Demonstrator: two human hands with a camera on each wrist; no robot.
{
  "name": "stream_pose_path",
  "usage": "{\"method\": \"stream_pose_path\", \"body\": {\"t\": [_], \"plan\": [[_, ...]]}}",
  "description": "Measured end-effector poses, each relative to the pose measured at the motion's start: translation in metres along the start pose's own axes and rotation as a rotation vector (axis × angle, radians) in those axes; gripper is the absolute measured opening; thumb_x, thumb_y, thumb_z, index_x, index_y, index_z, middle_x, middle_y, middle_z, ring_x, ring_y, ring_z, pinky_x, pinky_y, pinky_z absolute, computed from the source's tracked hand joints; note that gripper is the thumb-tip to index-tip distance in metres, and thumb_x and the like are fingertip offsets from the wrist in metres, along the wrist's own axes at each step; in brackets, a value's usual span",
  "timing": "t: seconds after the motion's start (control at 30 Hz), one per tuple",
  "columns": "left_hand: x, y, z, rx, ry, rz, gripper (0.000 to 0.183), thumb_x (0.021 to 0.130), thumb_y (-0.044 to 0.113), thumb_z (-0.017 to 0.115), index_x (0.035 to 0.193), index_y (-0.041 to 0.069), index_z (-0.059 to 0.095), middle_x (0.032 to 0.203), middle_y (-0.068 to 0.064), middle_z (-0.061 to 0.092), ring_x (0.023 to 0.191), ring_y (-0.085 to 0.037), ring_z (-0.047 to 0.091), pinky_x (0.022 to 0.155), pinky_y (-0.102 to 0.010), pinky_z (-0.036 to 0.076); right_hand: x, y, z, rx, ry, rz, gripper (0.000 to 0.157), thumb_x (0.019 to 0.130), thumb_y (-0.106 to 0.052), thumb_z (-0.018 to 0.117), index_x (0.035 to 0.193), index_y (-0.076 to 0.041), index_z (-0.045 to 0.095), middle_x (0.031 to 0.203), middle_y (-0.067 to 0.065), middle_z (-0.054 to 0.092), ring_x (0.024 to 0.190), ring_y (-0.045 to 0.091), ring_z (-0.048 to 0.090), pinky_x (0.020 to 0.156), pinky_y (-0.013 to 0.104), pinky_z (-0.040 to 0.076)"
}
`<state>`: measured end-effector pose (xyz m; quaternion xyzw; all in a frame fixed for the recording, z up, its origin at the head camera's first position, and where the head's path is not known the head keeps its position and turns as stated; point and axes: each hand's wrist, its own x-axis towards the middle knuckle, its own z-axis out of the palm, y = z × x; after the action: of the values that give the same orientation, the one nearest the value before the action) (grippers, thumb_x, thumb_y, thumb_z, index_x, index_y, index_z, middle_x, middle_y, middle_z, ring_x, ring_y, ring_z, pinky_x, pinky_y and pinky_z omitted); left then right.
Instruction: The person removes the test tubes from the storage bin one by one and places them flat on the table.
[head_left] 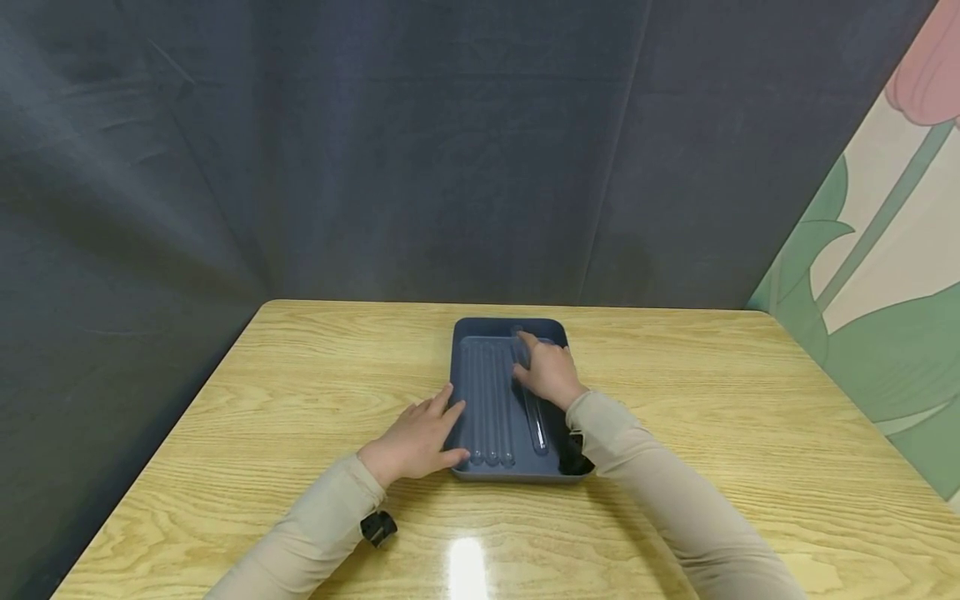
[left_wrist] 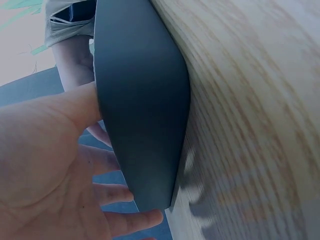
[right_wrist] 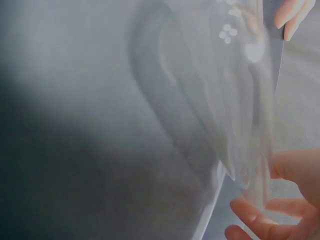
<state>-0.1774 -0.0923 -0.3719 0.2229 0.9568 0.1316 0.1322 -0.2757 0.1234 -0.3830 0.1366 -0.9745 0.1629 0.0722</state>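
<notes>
A dark blue-grey tray (head_left: 517, 478) lies on the table in the head view. Three clear test tubes (head_left: 492, 408) lie lengthwise side by side in its left half. On the right side, my right hand (head_left: 553, 373) pinches another clear test tube (head_left: 537, 425) between thumb and fingers near its far part. That tube's rounded near end looms large in the right wrist view, its shadow falling on the tray floor. With fingers spread, my left hand (head_left: 420, 437) rests at the tray's left edge. In the left wrist view the thumb reaches over the tray wall (left_wrist: 142, 100).
The wood-grain table (head_left: 300, 400) extends on both sides of the tray. A dark curtain (head_left: 450, 167) hangs behind its far edge, and a wall with painted flowers (head_left: 900, 250) stands at the right. Black wrist cameras (head_left: 378, 527) sit under both sleeves.
</notes>
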Motion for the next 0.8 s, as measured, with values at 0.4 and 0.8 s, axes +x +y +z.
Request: {"method": "stream_pose_path", "body": {"t": [0.4, 0.8], "plan": [[0.0, 0.001, 0.0, 0.0, -0.01, -0.005, 0.07, 0.091, 0.041, 0.057, 0.146, 0.006, 0.031, 0.157, -0.018, 0.012, 0.138, -0.04, 0.03, 0.113, -0.054, 0.024, -0.001, 0.0, -0.005, 0.051, 0.019, -0.02, 0.057, 0.085, -0.019, 0.064, 0.137, -0.003, 0.046, 0.048, 0.0, 0.053, 0.04, 0.01, 0.043, 0.047, 0.024, 0.031], [-0.001, 0.001, -0.001, -0.007, -0.012, -0.008, 0.069, 0.091, 0.04, 0.057, 0.146, 0.005, 0.032, 0.157, -0.018, 0.011, 0.138, -0.04, 0.029, 0.113, -0.054, 0.024, -0.002, -0.002, -0.014, 0.118, 0.041, -0.041, 0.057, 0.085, -0.018, 0.064, 0.137, -0.004, 0.046, 0.059, 0.005, 0.062, 0.042, 0.01, 0.046, 0.043, 0.023, 0.033]]}}
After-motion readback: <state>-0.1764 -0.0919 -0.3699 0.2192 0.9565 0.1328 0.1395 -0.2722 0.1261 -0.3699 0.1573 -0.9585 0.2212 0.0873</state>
